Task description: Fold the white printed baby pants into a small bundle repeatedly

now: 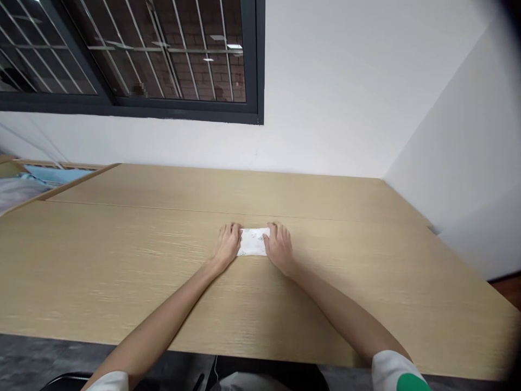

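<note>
A small white rectangle with a faint green print, which looks like a folded cloth (253, 242), lies flat on the wooden table (163, 293). My left hand (230, 243) grips its left edge, with the fingers curled and pressed together. On the opposite side, my right hand (279, 244) holds the right edge, its thumb lying on top of the cloth. Both palms are turned inward, and they hide the cloth's two ends. Only the middle part of the cloth shows between them.
Behind the table rises a white wall (325, 87) with a dark-framed, barred window (171, 54). To the left, beyond a wooden edge, lie pale blue and white fabrics (57, 174). A black chair seat (268, 372) shows below the table's front edge.
</note>
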Demonstrator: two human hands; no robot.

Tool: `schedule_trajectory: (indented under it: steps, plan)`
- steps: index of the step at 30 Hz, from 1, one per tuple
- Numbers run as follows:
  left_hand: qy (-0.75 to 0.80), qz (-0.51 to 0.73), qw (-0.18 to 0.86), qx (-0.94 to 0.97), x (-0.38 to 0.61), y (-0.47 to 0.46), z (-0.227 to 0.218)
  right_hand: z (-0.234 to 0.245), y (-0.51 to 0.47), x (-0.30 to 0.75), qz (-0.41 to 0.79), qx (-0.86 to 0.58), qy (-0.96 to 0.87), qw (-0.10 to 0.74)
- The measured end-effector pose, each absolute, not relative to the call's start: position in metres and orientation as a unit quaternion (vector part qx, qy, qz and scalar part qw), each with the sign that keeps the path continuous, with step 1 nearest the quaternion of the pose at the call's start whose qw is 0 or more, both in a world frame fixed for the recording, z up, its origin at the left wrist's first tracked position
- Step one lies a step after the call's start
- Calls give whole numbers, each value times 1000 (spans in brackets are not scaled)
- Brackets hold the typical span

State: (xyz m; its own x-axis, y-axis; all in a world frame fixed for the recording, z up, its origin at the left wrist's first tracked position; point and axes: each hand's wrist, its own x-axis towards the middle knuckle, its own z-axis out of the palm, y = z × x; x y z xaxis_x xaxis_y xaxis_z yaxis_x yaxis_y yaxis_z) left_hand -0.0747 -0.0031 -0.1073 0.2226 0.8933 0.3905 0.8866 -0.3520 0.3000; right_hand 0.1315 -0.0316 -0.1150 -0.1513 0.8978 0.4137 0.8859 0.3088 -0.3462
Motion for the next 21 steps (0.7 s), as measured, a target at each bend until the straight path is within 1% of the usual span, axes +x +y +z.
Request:
schedule_trajectory:
  steps: [3, 6, 9, 11, 17, 21]
  plan:
    - [537, 273, -3, 798, -68, -14, -106, -112, -42, 127, -17, -486, -829, 276]
    - [485, 280, 24, 828, -60, -25, -109, -112, -47, 121, -8, -418, -874, 246]
    - [472, 257, 69, 841, -57, -32, -117, -118, -46, 120, -2, -414, -884, 218]
    - [463, 229, 80, 852, -57, -34, -122, -121, -45, 122, 0, -417, -886, 202]
    - [464, 152, 40, 872, -68, -33, -129, -117, -44, 139, 22, -435, -885, 161]
    - [484, 154, 1, 861, -77, -32, -125, -106, -43, 152, 55, -452, -886, 87]
